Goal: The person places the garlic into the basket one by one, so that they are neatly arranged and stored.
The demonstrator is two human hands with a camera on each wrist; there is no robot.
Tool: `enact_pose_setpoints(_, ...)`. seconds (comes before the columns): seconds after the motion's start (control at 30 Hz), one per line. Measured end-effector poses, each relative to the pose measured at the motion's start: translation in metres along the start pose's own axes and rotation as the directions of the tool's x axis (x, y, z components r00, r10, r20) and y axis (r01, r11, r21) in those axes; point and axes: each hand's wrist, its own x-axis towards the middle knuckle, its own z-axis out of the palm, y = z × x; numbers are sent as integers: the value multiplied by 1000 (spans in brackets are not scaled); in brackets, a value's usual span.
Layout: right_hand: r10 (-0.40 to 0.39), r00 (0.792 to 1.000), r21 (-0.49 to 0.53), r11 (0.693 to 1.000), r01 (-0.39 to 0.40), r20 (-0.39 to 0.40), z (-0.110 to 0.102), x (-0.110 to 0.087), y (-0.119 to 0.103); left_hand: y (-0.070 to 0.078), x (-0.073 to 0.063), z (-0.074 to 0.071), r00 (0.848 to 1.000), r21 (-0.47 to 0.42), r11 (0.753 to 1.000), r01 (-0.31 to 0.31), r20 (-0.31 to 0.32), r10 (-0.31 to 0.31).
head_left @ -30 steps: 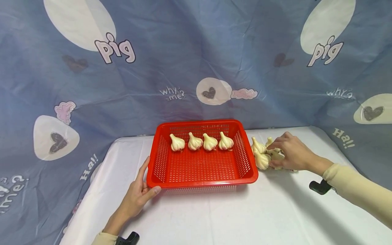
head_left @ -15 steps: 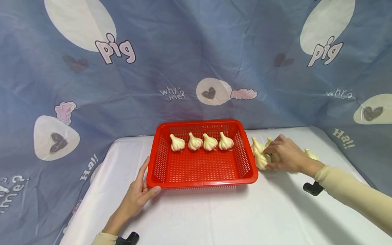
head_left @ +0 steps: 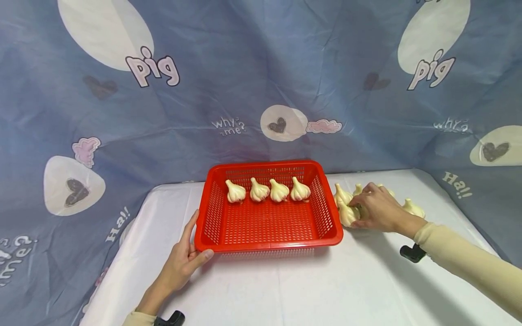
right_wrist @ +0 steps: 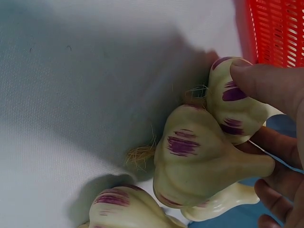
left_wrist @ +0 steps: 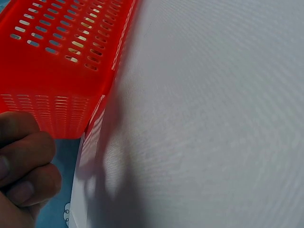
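A red plastic basket (head_left: pixel 269 246) with slotted walls stands on the white-covered table. Along its back half lies a row of several garlic bulbs (head_left: pixel 279 190). My left hand (head_left: pixel 179 265) grips the basket's near left corner, thumb on the front rim; its curled fingers (left_wrist: pixel 28 152) show in the left wrist view. Right of the basket, my right hand (head_left: pixel 379 210) pinches a garlic bulb (right_wrist: pixel 232 102) between thumb and fingers, beside the basket wall. Another purple-streaked bulb (right_wrist: pixel 190 156) with stringy roots lies against it, its stem close to the fingers. My right hand partly hides the pile.
More garlic bulbs lie around my right hand, among them one bulb (head_left: pixel 413 208) to its right and one bulb (head_left: pixel 342 194) by the basket's right wall. A blue printed cloth (head_left: pixel 244 90) hangs behind the white table cover (head_left: pixel 277 290).
My right hand has moved left over the pile toward the basket and taken hold of a bulb there. A bulb to its right has come into sight. My left hand and the basket stay put.
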Motion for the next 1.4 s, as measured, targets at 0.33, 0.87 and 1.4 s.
enact_pose_setpoints(0.33, -17, 1000, 3, 1000, 17, -21, 3, 0, -3, -1, -1, 0, 1000, 2, 1000, 0, -4, 0)
enact_pose_setpoints(0.87, 26, 999, 128, 991, -23, -21, -11, 1, -3, -4, 0, -1, 1000, 31, 999, -29, -8, 30)
enact_pose_setpoints(1.4, 62, 995, 261, 965, -41, -75, -58, 18, 6, 0, 0, 1, 1000, 12, 1000, -2, -13, 3)
